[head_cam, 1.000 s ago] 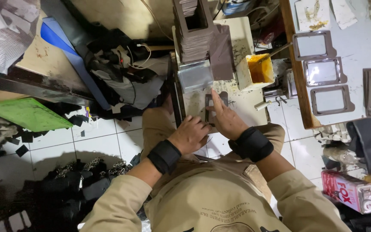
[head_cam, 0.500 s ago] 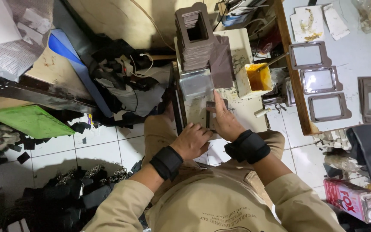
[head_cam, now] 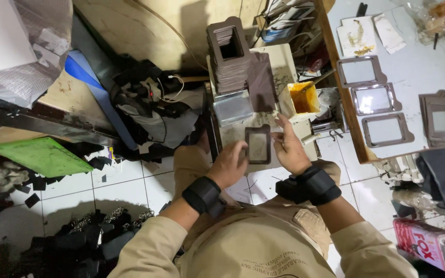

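A small dark brown leather frame (head_cam: 258, 144) with a rectangular window lies on a light work board (head_cam: 276, 67) over my lap. My left hand (head_cam: 228, 164) rests on the frame's left edge, fingers curled on it. My right hand (head_cam: 287, 145) holds its right edge between thumb and fingers. Both wrists wear black bands. A tall stack of similar brown frames (head_cam: 229, 54) stands at the far end of the board, beside a flat brown piece (head_cam: 261, 82) and a shiny metal plate (head_cam: 232, 106).
A yellow glue tub (head_cam: 303, 98) sits right of the board. A white table (head_cam: 418, 67) on the right carries several framed pieces laid out. Black scraps, a green sheet (head_cam: 41, 156) and dark bags crowd the tiled floor at left. A pink box (head_cam: 428, 243) lies bottom right.
The view has shifted slightly. My right hand has slid from the frame's top to its right edge; my left hand stays on its left side.
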